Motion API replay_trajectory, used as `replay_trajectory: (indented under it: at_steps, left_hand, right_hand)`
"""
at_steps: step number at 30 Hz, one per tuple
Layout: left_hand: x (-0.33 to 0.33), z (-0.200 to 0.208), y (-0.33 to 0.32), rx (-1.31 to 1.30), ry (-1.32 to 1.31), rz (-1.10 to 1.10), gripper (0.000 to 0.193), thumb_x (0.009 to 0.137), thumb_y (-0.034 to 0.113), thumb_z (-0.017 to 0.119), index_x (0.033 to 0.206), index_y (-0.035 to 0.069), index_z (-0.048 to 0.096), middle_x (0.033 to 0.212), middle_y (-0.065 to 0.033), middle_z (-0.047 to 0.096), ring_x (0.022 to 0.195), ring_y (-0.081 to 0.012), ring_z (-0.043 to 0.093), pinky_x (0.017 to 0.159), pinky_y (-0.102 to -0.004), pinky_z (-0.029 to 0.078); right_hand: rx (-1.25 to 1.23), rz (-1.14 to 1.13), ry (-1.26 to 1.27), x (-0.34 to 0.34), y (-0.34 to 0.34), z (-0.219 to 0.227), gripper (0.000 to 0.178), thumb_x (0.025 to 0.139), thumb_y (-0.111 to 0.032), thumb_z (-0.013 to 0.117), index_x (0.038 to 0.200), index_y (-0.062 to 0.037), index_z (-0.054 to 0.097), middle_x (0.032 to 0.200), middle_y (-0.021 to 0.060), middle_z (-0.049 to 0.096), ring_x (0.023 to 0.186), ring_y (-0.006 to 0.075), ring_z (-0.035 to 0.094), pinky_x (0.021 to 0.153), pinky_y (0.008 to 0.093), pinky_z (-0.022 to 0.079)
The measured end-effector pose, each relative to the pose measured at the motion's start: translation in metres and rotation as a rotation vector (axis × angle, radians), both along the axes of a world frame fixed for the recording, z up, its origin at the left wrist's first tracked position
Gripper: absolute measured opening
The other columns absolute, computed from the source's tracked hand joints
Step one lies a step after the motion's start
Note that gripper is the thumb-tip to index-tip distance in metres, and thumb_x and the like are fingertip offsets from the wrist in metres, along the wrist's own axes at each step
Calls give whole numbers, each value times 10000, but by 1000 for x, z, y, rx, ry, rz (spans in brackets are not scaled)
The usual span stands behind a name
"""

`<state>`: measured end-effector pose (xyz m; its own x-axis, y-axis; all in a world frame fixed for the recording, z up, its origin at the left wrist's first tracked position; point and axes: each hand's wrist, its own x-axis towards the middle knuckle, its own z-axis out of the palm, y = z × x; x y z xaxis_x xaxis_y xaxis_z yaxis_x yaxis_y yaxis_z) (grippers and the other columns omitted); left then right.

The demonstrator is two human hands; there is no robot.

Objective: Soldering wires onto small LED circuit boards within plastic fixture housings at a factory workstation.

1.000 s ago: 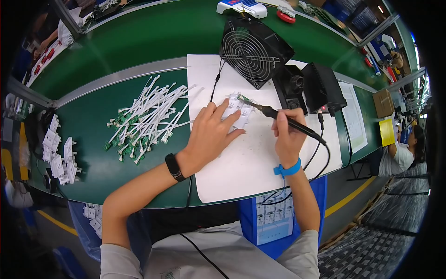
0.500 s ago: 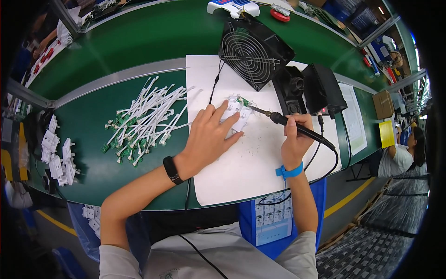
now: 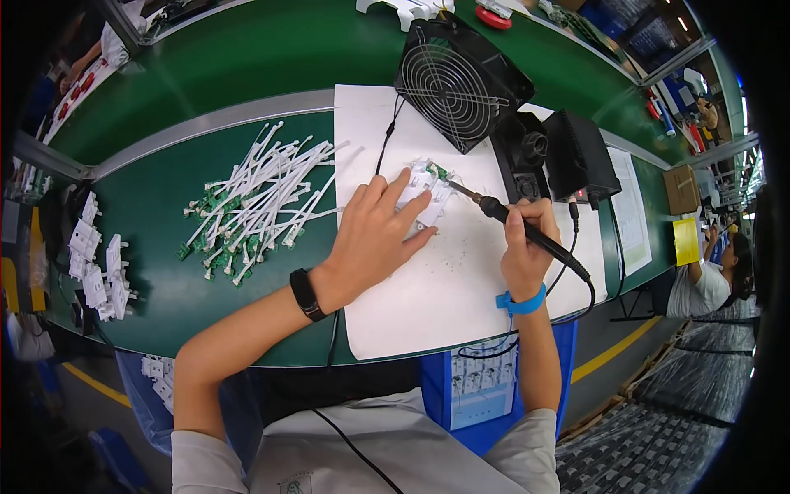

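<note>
My right hand (image 3: 529,245) is closed round a black soldering iron (image 3: 539,239). The iron's tip points left and reaches the edge of a small green circuit board (image 3: 437,170). That board lies at the far end of a white plastic part (image 3: 429,212) on the white sheet. Spread over the part, my left hand (image 3: 374,222) presses it with fingertips apart; the palm hides some of it. To the left of this hand lies a heap of white cables with small green boards (image 3: 263,193).
A black fan (image 3: 448,86) stands beyond the work, with a black soldering station (image 3: 580,160) and iron stand (image 3: 522,156) to its right. White plastic parts (image 3: 99,263) sit at the table's far left. Another person (image 3: 712,276) sits at right.
The view has shifted slightly. My left hand stays on the white part, and the soldering iron's tip remains by the green board.
</note>
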<state>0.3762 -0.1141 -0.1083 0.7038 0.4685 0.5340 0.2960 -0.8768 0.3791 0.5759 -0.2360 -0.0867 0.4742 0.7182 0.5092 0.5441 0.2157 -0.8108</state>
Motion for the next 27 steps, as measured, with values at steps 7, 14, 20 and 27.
replay_trajectory:
  at_steps: [7, 14, 20, 27]
  left_hand:
    - [0, 1, 0, -2, 21, 1, 434, 828, 260, 806, 1179, 22, 714, 1312, -263, 609, 1001, -308, 554, 819, -378, 461]
    - [-1, 1, 1, -19, 18, -5, 433, 828, 259, 800, 1177, 19, 715, 1310, -259, 613, 1012, -309, 552, 821, -377, 452]
    - [-2, 0, 0, -29, 20, -6, 438, 832, 264, 791, 1183, 16, 707, 1309, -255, 612, 1031, -308, 545, 833, -381, 446]
    - [-2, -4, 2, -13, -5, -14, 448, 837, 281, 772, 1191, 17, 698, 1302, -253, 613, 1052, -313, 541, 859, -388, 451]
  right_hand:
    - [9, -11, -23, -1, 0, 1, 169, 988, -93, 626, 877, -18, 523, 674, 30, 553, 575, 54, 462, 543, 223, 346]
    - [347, -182, 51, 16, -3, 7, 167, 997, -135, 548, 876, -53, 468, 757, 62, 561, 525, 57, 349, 509, 208, 282]
    - [381, -478, -12, 35, 0, 34, 175, 1008, -153, 568, 881, -48, 508, 771, 42, 530, 576, 57, 357, 529, 229, 258]
    - [52, -470, -186, 81, 18, 33, 126, 1003, -83, 626, 921, -5, 571, 764, 19, 525, 744, 94, 504, 649, 273, 406]
